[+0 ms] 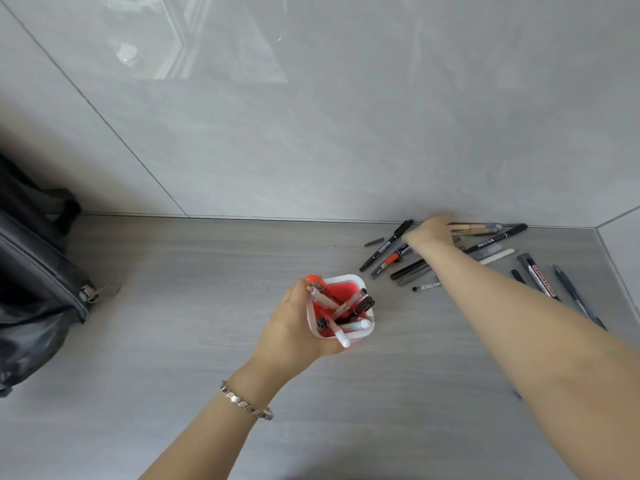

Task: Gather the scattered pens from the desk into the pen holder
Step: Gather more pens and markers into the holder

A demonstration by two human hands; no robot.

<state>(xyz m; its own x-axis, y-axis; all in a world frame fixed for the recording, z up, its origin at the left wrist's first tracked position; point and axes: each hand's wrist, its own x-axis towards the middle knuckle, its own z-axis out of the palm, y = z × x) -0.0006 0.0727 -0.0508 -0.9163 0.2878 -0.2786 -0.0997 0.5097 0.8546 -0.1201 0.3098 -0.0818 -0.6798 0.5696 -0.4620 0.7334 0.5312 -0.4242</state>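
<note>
A white pen holder (360, 284) with a red inside stands mid-desk, several pens (349, 308) sticking out of it. My left hand (294, 327) grips it from the left side. Far right, by the wall, lies a scatter of pens and markers (405, 268). My right hand (431, 230) reaches over that pile, blurred, its fingers on a bundle of pens (481, 229) at the wall's foot. A black marker (388, 249) lies left of the hand, a whiteboard marker (542, 280) lies right of my forearm.
A dark bag (38, 278) with a zipper sits at the desk's left edge. The grey tiled wall (311, 133) runs along the back, and a side wall (623, 244) closes the right corner. The desk (173, 306) is grey wood grain.
</note>
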